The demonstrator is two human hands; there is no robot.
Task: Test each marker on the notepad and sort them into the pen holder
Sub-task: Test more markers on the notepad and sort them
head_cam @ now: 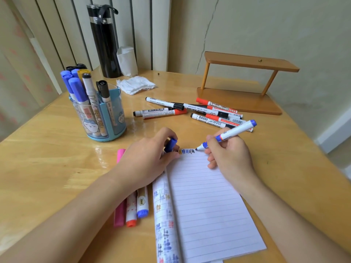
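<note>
Blue marker (230, 134) sits in the right hand's (227, 154) closed grip, tip touching the notepad (209, 205). Left hand (146, 158) pinches its cap (171, 145), pressing the notepad's top edge.

Legible markings, recorded by location.

Far right of the loose pile: a red-capped marker (216, 107) carries "WHITEBOARD" in white capitals on a red band; small characters follow it, too small to read.

Near edge of that pile: a white marker barrel (208, 120) reads "WHITEBOARD MARKER", seen upside down, beside a barcode.

Pen holder (115, 118), left: an upright marker (93, 103) shows "WHITEBOARD" running down its barrel; its grey cap end bears a number, apparently "12", uncertain.

Remaining barrels in the pile show barcodes and fine print, illegible. The coloured marks along the notepad (209, 202) top are not readable as text.
</note>
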